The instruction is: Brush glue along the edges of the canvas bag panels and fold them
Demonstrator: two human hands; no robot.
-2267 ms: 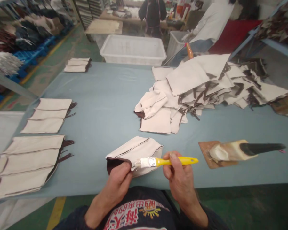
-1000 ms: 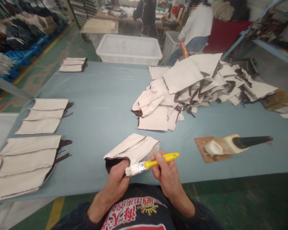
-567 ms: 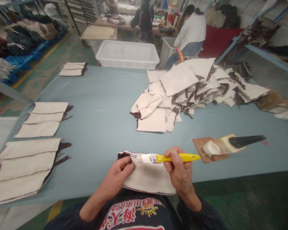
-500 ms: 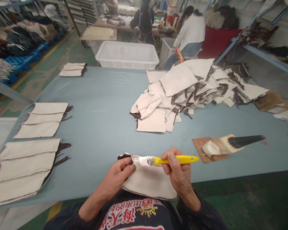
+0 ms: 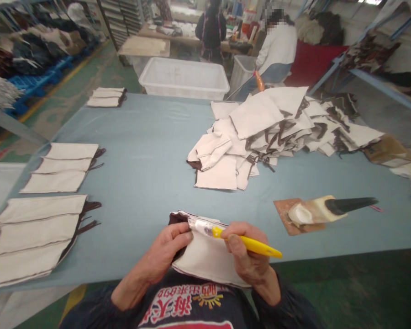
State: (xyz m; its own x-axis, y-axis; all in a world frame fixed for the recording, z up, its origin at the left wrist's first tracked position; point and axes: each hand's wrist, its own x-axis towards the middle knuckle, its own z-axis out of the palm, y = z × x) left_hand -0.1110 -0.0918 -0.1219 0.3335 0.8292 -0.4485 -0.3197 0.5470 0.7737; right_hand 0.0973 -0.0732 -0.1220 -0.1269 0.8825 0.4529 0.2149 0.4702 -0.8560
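At the front edge of the table lies a cream fabric piece (image 5: 208,256) with dark brown edging. My left hand (image 5: 166,249) pinches its upper left edge between thumb and fingers. In my right hand (image 5: 248,253) is a paintbrush (image 5: 256,246) with a yellow handle, its bristles coated in something white. The bristle tip touches the piece's upper edge, close to my left fingertips. To the right, a cut-open cream container (image 5: 303,212) with white matter inside and a black part at its far end lies on a brown board (image 5: 284,210).
A large heap of cream pieces (image 5: 256,119) covers the table's back right. Stacks of pieces (image 5: 60,167) line the left side. Behind the table stands a white plastic tub (image 5: 185,82). Two people (image 5: 277,45) are at the back, near another table.
The brush has tilted, its handle end now lower and its bristles pressed along the edge. My right hand has turned with it. The fabric's upper edge has risen slightly; my left hand keeps its hold.
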